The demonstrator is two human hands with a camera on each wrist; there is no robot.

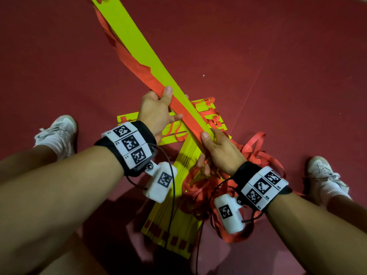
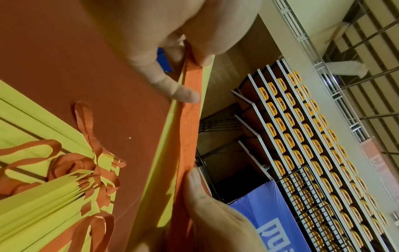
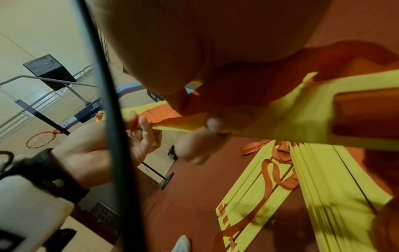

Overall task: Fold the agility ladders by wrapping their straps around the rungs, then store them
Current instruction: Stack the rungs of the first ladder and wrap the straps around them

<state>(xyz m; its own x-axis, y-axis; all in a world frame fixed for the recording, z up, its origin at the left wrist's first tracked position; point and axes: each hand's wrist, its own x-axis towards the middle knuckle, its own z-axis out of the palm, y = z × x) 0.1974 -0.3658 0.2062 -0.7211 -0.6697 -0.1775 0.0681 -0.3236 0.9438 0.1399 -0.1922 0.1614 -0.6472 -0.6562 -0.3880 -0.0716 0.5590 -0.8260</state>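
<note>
I hold a bundle of long yellow rungs (image 1: 139, 46) up off the floor; it slants from the top left down to the middle. An orange strap (image 1: 178, 105) lies along its near face. My left hand (image 1: 158, 108) grips the bundle midway, thumb pressing the strap down. My right hand (image 1: 218, 149) grips the lower end, thumb on top. The left wrist view shows my left fingers (image 2: 168, 80) pinching the strap (image 2: 190, 127) against the rungs (image 2: 164, 153). In the right wrist view my right fingers (image 3: 198, 145) curl under the rungs (image 3: 291, 116).
Under my hands, two more stacks of yellow rungs (image 1: 178, 197) lie crossed on the red floor (image 1: 59, 56), with loose orange straps (image 1: 254, 149) tangled to the right. My white shoes (image 1: 57, 133) stand either side. Folded stands with yellow seats (image 2: 302, 136) and a basketball hoop (image 3: 43, 139) are beyond.
</note>
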